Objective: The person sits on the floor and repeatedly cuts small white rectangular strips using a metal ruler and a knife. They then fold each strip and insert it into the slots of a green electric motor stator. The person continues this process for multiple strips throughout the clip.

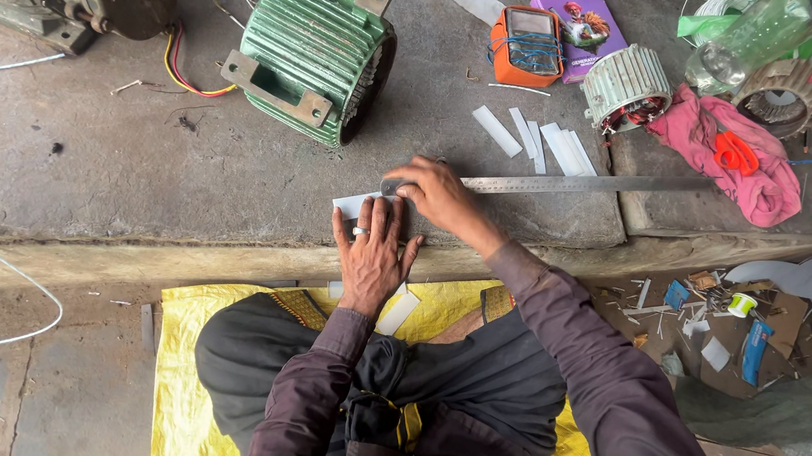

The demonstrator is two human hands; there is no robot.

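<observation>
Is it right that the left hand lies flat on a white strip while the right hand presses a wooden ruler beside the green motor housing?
Not quite. In the head view the ruler is steel, not wooden. The rest holds: the left hand lies flat on the white strip, the right hand presses the ruler's end, and the green motor housing stands just beyond on the concrete slab.

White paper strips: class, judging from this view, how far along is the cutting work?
Done: several cut white strips lie beside the small stator. In hand: the left hand presses a white sheet flat while the right hand holds the steel ruler on it. Left: that sheet is uncut.
</observation>
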